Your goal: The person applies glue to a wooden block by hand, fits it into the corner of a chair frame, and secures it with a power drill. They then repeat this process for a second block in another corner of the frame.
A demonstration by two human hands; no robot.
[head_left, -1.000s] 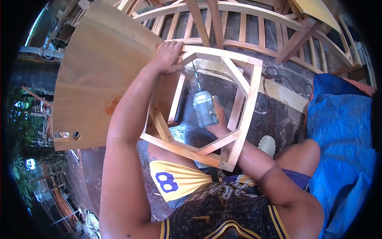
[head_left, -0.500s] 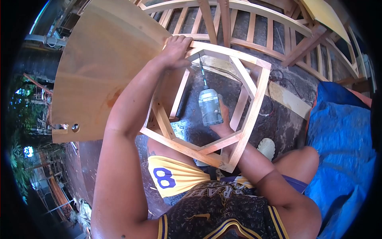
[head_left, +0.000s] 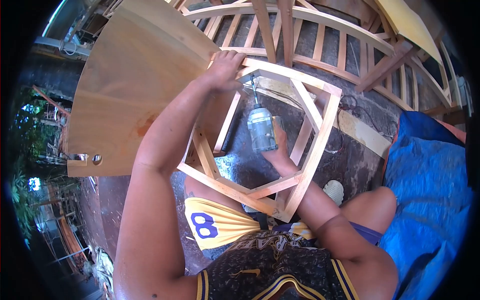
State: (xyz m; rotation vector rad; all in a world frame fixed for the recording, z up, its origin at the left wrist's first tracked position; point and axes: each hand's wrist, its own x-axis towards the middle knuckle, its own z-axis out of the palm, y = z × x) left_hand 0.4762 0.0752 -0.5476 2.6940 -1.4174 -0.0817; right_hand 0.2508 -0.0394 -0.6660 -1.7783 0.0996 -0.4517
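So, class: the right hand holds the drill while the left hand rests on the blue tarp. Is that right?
No: the head view shows the left hand on a corner of the wooden frame, not the blue tarp. The right hand does hold the drill.

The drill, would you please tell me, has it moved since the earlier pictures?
Yes; judged against the wooden frame, the drill has moved forward, its chuck nearer the far rail.

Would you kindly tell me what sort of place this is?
Probably a woodworking shop, judging by the drill, the wooden frame and the slatted piece beyond.
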